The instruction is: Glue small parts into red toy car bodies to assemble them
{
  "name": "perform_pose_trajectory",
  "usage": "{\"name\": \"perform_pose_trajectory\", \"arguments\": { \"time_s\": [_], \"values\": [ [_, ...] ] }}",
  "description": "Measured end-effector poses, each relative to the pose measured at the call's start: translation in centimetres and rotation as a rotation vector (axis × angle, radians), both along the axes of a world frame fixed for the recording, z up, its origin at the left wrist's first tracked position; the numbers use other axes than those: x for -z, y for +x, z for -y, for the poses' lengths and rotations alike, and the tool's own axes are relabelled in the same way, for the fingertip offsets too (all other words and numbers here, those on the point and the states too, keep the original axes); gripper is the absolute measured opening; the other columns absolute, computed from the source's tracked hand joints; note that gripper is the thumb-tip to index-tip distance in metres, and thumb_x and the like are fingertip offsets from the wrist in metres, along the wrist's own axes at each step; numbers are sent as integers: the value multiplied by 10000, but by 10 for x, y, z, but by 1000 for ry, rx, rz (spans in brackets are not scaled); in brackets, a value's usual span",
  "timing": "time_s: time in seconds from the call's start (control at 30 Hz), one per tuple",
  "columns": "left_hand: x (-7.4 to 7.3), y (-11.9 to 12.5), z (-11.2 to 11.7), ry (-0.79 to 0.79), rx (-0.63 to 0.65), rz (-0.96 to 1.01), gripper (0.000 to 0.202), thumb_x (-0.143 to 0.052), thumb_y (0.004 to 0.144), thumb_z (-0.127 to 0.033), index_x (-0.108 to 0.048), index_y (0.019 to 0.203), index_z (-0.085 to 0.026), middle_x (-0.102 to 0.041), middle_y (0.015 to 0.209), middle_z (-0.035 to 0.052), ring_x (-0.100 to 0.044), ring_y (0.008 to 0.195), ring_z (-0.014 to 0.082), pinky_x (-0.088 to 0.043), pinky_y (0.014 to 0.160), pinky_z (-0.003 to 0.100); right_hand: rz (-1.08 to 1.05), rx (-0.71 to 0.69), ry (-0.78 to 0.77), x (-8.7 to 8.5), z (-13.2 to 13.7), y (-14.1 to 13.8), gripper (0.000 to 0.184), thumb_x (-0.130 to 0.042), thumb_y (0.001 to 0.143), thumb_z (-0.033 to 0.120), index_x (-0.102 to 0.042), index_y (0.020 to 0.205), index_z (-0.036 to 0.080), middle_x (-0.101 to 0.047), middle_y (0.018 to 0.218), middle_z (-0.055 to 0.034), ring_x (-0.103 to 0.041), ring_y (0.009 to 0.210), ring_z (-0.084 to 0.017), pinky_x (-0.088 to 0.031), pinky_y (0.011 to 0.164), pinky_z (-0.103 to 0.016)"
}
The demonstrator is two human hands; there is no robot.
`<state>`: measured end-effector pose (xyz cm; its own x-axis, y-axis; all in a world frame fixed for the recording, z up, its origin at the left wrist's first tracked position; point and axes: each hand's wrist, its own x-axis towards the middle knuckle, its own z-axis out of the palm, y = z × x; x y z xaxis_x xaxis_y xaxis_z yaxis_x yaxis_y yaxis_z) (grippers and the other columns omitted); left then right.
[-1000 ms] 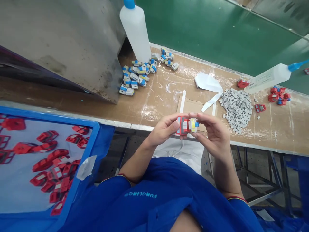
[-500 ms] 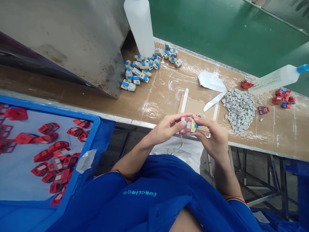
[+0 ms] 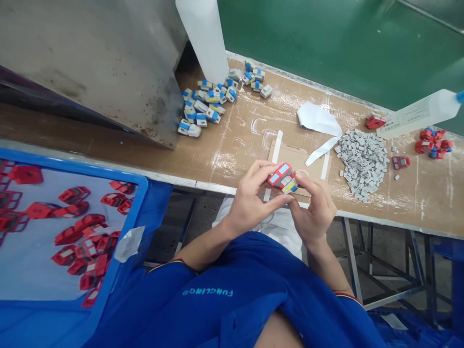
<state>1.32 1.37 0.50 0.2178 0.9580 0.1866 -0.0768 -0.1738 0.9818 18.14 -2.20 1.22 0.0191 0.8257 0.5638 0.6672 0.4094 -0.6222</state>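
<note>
Between my two hands, just over the near edge of the table, is a small toy car [image 3: 281, 176] with a red and grey body and a yellow, white and blue end. My left hand [image 3: 250, 198] is closed on its red end, thumb stretched along the near side. The fingertips of my right hand [image 3: 314, 205] pinch the yellow and blue end. Beneath and beyond them lies a cardboard sheet [image 3: 295, 157] with white tape strips at its sides. A white strip of cloth or paper [image 3: 319, 121] rests behind it.
A heap of small grey pieces [image 3: 363, 164] lies to the right, near red toy cars [image 3: 400, 162] and a tilted bottle [image 3: 422, 115]. White, blue and yellow toy parts [image 3: 208, 104] cluster by a standing bottle [image 3: 206, 43] and metal housing [image 3: 108, 63]. A blue tray [image 3: 139, 208] holds red parts.
The toy car has turned in my hands, so its light blue windows now face up. My left thumb has moved off its top to the near side.
</note>
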Motion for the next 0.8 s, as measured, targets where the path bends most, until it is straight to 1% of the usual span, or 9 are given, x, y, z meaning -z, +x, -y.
{"name": "perform_pose_trajectory", "arguments": {
  "time_s": [0.1,0.13,0.2,0.33,0.43,0.53,0.63,0.7,0.8],
  "values": [
    [-2,-1,-6,94,5,-58,503,-873,908,-356,-739,1367,-201,-704,1206,103,-710,1087,204,-663,830,276,16,60,27,-2,7,-5,554,-734,1001,216,-634,1501,435,-824,1271,-95,-815,1124,-315,-713,969,-540],
    [-1,-2,-8,120,21,-54,493,-864,914,-349,-739,1367,-201,-716,1188,97,-712,1042,192,-653,805,267,10,49,12,-3,9,-3,573,-740,999,213,-626,1513,439,-812,1287,-100,-808,1147,-317,-724,955,-537],
    [1,-5,-13,159,73,-29,494,-872,908,-349,-741,1361,-203,-738,1190,94,-717,988,179,-639,784,261,-72,-37,-69,-3,11,4,590,-760,996,264,-609,1540,437,-774,1338,-111,-778,1223,-323,-737,952,-527],
    [8,-11,-19,192,210,17,529,-883,907,-387,-726,1381,-210,-753,1247,110,-735,1011,189,-635,812,269,-291,-234,-281,1,6,25,557,-668,1049,499,-572,1590,404,-668,1402,-128,-712,1310,-323,-711,1032,-519],
    [10,-12,-18,239,264,-24,534,-837,953,-429,-695,1423,-217,-752,1303,127,-738,1107,224,-629,910,316,-306,-315,-343,2,1,32,557,-608,1071,547,-553,1608,410,-643,1355,-110,-697,1280,-299,-701,1030,-490],
    [9,-8,-13,331,240,-56,509,-722,1032,-478,-645,1467,-225,-736,1329,135,-714,1180,248,-605,989,360,-273,-327,-308,3,0,29,552,-581,1080,555,-527,1614,426,-626,1328,-102,-679,1247,-289,-691,1001,-467],
    [8,-4,-7,419,174,-91,503,-595,1093,-513,-590,1509,-231,-718,1314,131,-695,1163,246,-598,966,361,-216,-243,-205,6,5,20,539,-521,1086,597,-532,1586,397,-620,1311,-115,-667,1228,-313,-653,1040,-510],
    [7,-4,-2,466,149,-119,496,-570,1106,-505,-576,1521,-235,-718,1295,121,-696,1121,232,-602,939,345,-202,-195,-151,9,10,15,520,-491,1092,605,-538,1563,391,-617,1287,-113,-666,1204,-316,-634,1051,-523],
    [7,-7,-1,499,139,-139,478,-589,1106,-460,-587,1526,-233,-725,1270,110,-706,1093,215,-614,916,321,-194,-165,-102,13,13,9,489,-459,1104,597,-551,1538,391,-613,1243,-104,-675,1146,-301,-636,998,-503]
  ]
}}
